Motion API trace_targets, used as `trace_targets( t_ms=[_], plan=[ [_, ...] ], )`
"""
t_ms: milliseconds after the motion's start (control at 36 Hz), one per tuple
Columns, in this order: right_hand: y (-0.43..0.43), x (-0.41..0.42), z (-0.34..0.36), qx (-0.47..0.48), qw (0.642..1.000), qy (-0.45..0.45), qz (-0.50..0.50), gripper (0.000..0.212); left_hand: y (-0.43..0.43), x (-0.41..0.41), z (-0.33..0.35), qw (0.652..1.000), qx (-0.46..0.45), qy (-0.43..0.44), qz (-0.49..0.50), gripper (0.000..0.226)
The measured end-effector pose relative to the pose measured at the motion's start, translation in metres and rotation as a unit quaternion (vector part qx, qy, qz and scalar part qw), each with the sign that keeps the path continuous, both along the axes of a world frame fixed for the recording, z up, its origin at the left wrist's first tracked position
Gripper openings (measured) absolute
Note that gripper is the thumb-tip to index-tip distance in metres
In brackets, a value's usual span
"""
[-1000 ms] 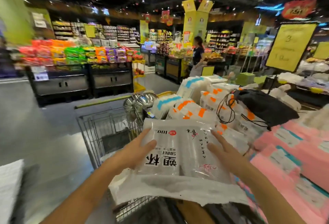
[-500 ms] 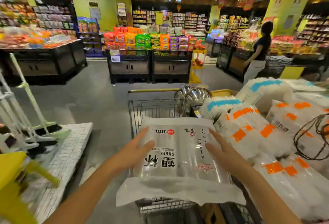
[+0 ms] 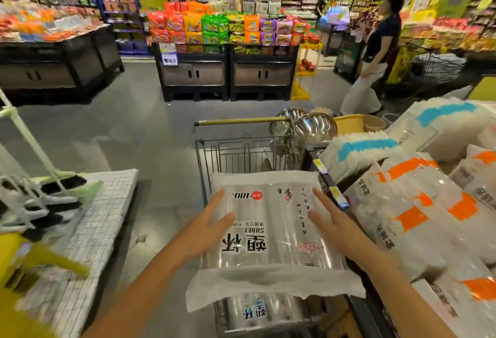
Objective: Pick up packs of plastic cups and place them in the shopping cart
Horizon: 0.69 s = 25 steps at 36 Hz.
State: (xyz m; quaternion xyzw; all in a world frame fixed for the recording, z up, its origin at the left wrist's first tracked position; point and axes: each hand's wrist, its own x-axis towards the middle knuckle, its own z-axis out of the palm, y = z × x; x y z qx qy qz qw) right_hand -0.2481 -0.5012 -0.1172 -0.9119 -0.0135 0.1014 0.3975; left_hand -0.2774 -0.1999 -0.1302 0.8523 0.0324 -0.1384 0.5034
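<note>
Clear pack of plastic cups (image 3: 271,219), printed "100" and "SUBEI", held flat over the wire shopping cart (image 3: 236,150), label upside down to the camera. Left hand (image 3: 206,227) on the pack's left edge: fingers straight and spread, thumb lying on the top face, palm pressing the side. Right hand (image 3: 335,222) on the pack's right edge, same pose, fingers straight on top, pressing inward. Both hands wide, pack clamped between the 2 palms, no curl round it that I can see. Pack's loose white flap (image 3: 273,284) hangs at the near end. Second cup pack (image 3: 255,311) lies in the cart below the held one. Steel bowls (image 3: 314,128) just beyond the cart's far right corner. Right of the cart: stacked bags with orange patches (image 3: 418,209) and blue patches (image 3: 367,147). Left of the cart: white gridded surface (image 3: 99,219) with brooms (image 3: 51,184). Far beyond the cart: display stand of coloured snack packs (image 3: 225,29); a person in a dark top (image 3: 378,42) at far right of it.
</note>
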Motion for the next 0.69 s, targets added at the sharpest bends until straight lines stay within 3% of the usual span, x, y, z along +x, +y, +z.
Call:
trace_targets(
  t_ms=[194,389,694],
  plan=[
    [0.0,0.052,-0.068,0.013,0.999,0.04,0.004,0.06,-0.009,0.044,-0.059,0.999,0.004,0.03,0.024,0.068],
    [-0.007,0.097,-0.17,0.005,0.995,0.092,0.042,0.062,-0.03,0.068,-0.164,0.996,0.015,0.051,0.069,0.071],
    [-0.019,0.092,-0.344,0.042,0.98,0.194,0.03,0.064,-0.053,0.069,-0.329,0.98,0.024,0.163,0.109,0.073]
  ],
)
